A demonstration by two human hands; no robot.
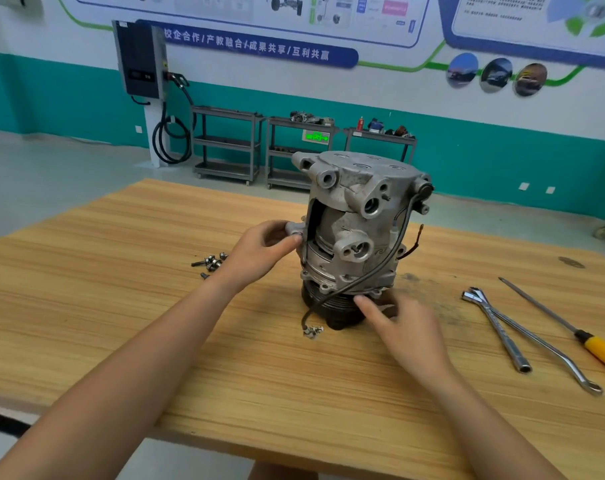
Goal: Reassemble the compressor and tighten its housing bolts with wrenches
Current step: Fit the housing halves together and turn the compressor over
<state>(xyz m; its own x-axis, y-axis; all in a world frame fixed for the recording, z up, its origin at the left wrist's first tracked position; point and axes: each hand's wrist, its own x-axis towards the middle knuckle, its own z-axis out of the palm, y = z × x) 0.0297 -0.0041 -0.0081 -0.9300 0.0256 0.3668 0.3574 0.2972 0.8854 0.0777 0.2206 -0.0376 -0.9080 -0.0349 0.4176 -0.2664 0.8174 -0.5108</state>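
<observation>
head | compressor upright on table, housing gapped | left hand pinches lug on compressor's left | right hand touches compressor's base, forefinger straight, grip unclear | step: likely seating housing | next: bolts left of compressor, wrenches right
</observation>
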